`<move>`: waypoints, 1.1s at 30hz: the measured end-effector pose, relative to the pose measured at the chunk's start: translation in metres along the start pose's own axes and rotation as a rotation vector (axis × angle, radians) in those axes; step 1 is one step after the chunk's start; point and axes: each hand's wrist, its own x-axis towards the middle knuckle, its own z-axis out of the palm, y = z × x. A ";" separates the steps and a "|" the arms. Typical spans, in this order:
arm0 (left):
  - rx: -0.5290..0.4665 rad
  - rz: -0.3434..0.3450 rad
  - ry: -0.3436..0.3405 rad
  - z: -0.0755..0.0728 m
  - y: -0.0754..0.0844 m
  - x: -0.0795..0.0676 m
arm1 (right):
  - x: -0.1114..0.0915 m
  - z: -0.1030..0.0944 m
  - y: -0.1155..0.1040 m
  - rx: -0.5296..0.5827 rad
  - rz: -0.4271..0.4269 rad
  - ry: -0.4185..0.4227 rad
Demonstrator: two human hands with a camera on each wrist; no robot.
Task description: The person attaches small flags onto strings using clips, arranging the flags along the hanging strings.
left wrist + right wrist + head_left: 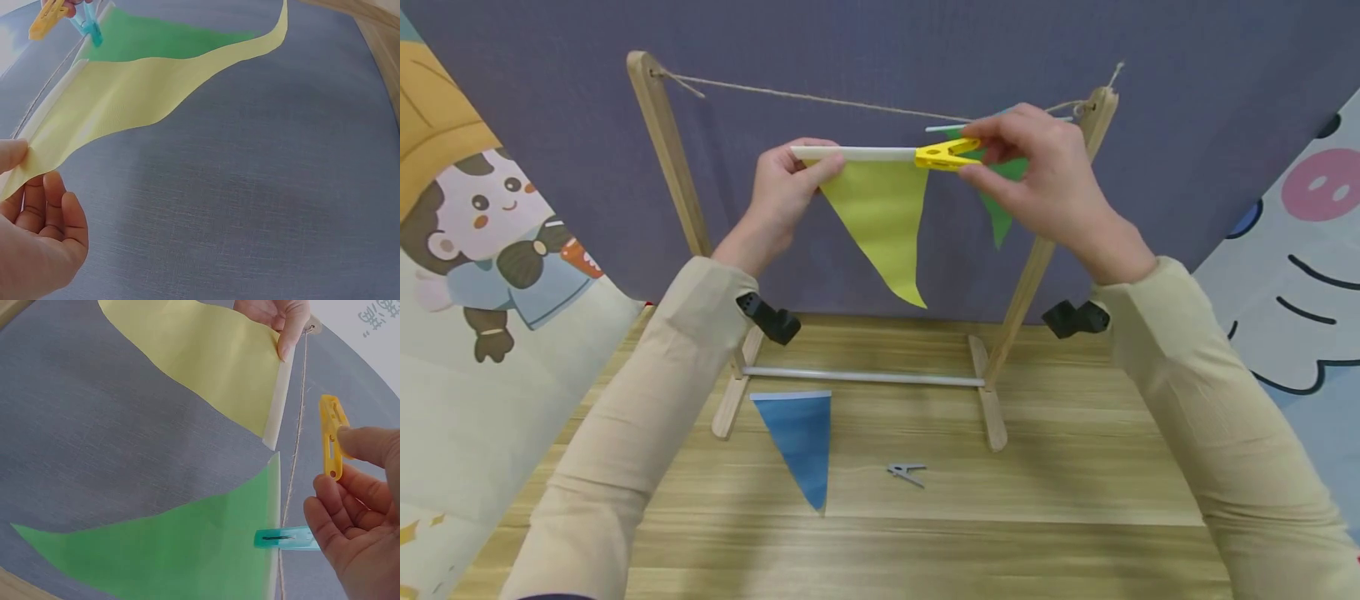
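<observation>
My left hand (pixel 786 187) pinches the left end of a yellow pennant (pixel 887 212) by its white top edge, and the pennant hangs point down. Between thumb and fingers of my right hand (pixel 1037 171) is a yellow clothespin (pixel 947 155), held by its handle end. The right wrist view shows this clothespin (pixel 331 437) apart from the pennant (pixel 206 362). Behind the right hand a green pennant (pixel 187 544) hangs at the twine (pixel 820 97), clipped by a teal clothespin (pixel 284 538). The yellow pennant is in front of the twine, just below it in the head view.
Two wooden posts (pixel 666 150) hold the twine, joined low down by a white rod (pixel 865 377). On the wooden table (pixel 1037 500) lie a blue pennant (pixel 801 442) and a grey clothespin (pixel 906 473). A dark blue-grey cloth panel (pixel 850 42) stands behind the frame.
</observation>
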 end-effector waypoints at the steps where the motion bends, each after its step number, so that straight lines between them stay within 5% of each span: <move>1: -0.008 -0.002 0.006 0.000 0.001 0.000 | 0.001 0.000 -0.001 -0.010 0.002 -0.005; 20: -0.100 -0.009 0.058 0.006 0.005 0.010 | 0.023 -0.001 -0.005 -0.013 0.001 -0.006; 27: -0.103 -0.021 0.065 0.010 0.010 0.013 | 0.031 0.002 -0.002 0.040 0.015 0.096; 33: -0.073 -0.020 0.049 0.010 0.014 0.016 | 0.042 0.004 -0.004 0.133 0.193 0.127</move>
